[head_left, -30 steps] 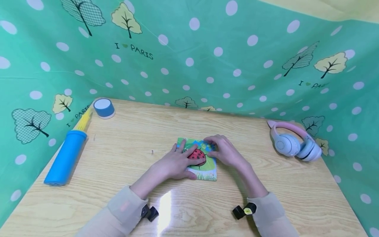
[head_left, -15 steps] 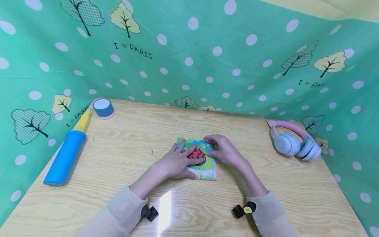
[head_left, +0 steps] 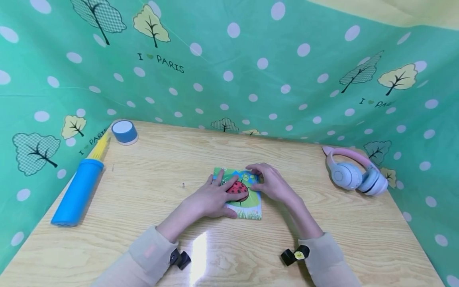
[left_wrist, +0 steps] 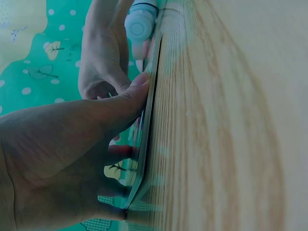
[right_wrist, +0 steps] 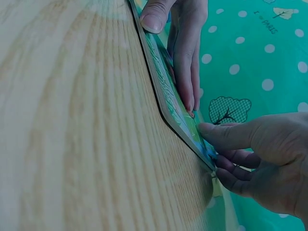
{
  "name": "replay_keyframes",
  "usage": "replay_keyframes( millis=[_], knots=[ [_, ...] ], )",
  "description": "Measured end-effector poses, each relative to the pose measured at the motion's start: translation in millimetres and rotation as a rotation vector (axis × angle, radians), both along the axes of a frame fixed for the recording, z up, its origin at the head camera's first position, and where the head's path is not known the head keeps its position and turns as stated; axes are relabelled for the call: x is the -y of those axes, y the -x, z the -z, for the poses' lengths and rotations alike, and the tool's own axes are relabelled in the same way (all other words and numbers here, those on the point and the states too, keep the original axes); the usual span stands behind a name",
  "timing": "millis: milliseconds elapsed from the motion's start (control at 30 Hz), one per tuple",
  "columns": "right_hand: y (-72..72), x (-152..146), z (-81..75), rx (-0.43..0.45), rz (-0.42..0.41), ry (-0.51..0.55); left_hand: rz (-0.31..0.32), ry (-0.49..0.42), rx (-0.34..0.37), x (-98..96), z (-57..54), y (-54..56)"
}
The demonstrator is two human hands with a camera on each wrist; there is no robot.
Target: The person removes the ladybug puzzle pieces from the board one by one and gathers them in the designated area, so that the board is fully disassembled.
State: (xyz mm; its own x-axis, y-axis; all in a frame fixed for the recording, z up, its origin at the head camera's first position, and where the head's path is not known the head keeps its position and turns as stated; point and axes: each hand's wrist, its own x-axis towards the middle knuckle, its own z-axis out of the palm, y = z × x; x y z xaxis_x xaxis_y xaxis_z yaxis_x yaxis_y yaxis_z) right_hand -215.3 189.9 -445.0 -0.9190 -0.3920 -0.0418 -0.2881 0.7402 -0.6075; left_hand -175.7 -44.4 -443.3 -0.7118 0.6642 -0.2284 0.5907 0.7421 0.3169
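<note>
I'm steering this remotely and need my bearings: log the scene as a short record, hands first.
left hand: fingers spread on the ladybug picture board
right hand: fingers curled at the board's far right corner; whether it pinches anything is unclear
board: flat on the wooden table
left side: blue hand pump with yellow nozzle, lying down
back left: blue cylinder, white top
back right: cat-ear headphones
</note>
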Motion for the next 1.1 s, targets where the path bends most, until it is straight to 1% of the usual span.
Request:
replay_keyframes(
  millis=[267, 700, 833, 1000, 1100],
  knots=[
    [-0.6, -1.2, -0.8, 0.001, 0.004, 0.016, -0.003, -0.003, 0.009, -0.8, 0.0, 0.1],
    [-1.8, 0.1, 1.2, -0.001, 0.009, 0.032, 0.004, -0.001, 0.002, -0.8, 0.0, -0.1],
    [-0.2, -1.2, 1.5, 0.008, 0.032, 0.048, 0.004, 0.004, 0.002, -1.0, -0.1, 0.5],
    [2.4, -2.4, 1.7, 0.048, 0.064, 0.086, -0.001, 0.005, 0.008, -0.4, 0.0, 0.2],
    [3.5, -2.6, 1.6, 0.055, 0.074, 0.097, -0.002, 0.004, 0.008, 0.2, -0.8, -0.3]
  ],
)
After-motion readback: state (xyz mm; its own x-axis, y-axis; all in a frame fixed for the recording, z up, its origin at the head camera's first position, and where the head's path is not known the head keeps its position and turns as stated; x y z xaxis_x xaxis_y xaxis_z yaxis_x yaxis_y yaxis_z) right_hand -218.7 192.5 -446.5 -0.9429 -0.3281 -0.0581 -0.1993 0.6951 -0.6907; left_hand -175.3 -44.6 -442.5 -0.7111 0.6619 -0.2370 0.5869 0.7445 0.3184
